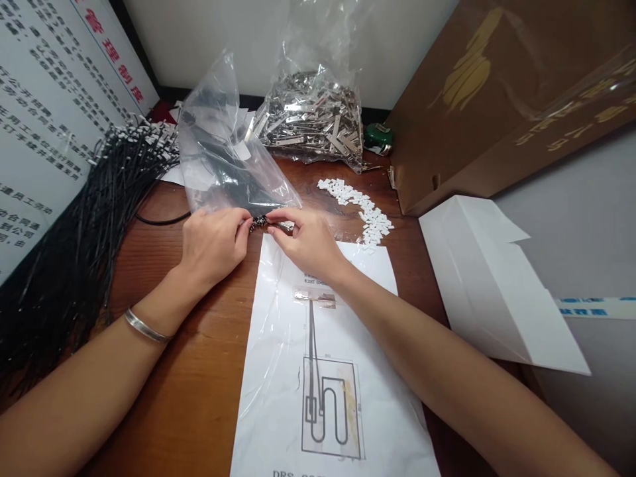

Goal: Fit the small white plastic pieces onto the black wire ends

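Observation:
A small bundle of dark, shiny pieces (259, 223) sits between my two hands over the table. My left hand (216, 240) pinches its left side with thumb and index finger. The fingertips of my right hand (312, 242) are closed at its right side. The pieces are too small to make out their kind. Just behind the fingers lies a clear plastic bag (218, 159). Partly under my right hand and forearm is a white sheet with a printed drawing (278, 397). Small white connector-like pieces (375, 225) are scattered to the right of my right hand.
On the left lies a large bundle of black cables (64, 252) with white ends. At the back stands a clear bag of flat metal strips (313, 119), beside a green tape measure (378, 138). A brown box (477, 99) and folded white card (491, 278) bound the right side.

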The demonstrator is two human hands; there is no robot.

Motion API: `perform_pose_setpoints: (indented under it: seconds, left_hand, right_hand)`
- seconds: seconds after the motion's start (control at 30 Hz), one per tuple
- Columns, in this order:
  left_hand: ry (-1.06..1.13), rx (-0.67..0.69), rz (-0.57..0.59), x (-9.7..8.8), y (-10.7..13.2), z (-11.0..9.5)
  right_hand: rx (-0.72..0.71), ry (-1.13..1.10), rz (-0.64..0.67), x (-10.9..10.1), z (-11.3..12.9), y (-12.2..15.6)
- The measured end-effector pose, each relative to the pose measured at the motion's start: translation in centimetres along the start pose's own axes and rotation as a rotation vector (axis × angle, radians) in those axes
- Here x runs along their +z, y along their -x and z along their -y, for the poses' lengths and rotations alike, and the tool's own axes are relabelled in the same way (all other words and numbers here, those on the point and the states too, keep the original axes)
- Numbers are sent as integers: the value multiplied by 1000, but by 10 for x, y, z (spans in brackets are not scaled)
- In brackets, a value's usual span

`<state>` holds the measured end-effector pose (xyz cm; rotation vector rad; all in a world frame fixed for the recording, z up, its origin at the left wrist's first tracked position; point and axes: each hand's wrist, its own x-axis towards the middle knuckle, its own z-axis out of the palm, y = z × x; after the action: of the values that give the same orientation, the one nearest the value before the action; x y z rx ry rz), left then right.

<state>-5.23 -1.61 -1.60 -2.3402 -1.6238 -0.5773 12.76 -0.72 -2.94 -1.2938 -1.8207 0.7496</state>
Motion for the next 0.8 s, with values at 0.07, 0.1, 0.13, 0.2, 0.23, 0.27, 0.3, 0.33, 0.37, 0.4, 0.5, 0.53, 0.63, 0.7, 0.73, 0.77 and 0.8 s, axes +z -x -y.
perform_pose_setpoints:
  seconds: [0.07,0.1,0.13,0.2,0.23,0.27,0.3,0.33,0.37,0.4,0.5,0.53,0.63,0.7,0.73,0.77,0.8]
  left_hand:
    - [5,-4,-8,0,0,0]
    - [7,-12,-10,0,0,0]
    - [8,-22,-12,0,0,-1]
    - [9,-43,-16,0,0,-1]
    - [9,-54,-19,0,0,-1]
    - [11,-62,-23,0,0,-1]
    - [13,-70,-28,0,0,-1]
    - [15,-80,-32,0,1,-1]
    - [16,-88,-36,0,1,-1]
    - [17,-96,-37,0,1,-1]
    - [7,-117,-31,1,2,0]
    - [2,-118,-26,2,2,0]
    - [-13,-104,-7,2,2,0]
    - [-21,-85,1,2,2,0]
    - [-24,-75,2,2,1,0]
    - [-25,-65,3,2,2,0]
    - [-23,-55,3,2,2,0]
  right_hand:
    - [-11,-2,-3,-1,0,0]
    - [-25,-10,-10,-1,0,0]
    - [-45,-15,-23,-1,-1,0]
    - [-99,3,-69,1,-3,0]
    - [-130,30,-91,1,-4,0]
    - [-165,66,-104,3,-4,1]
    - [-199,104,-107,4,-4,2]
    - [-231,142,-100,5,-4,3]
    - [-256,176,-84,6,-4,4]
    - [-271,209,-65,6,-3,5]
    - [-245,318,-12,6,1,8]
    - [-225,354,13,6,2,9]
    - [-179,447,97,3,6,9]
    - [-164,478,151,1,9,8]
    - [-159,484,172,0,10,8]
    - [-155,484,188,-1,11,7]
    - [-152,482,200,-2,11,7]
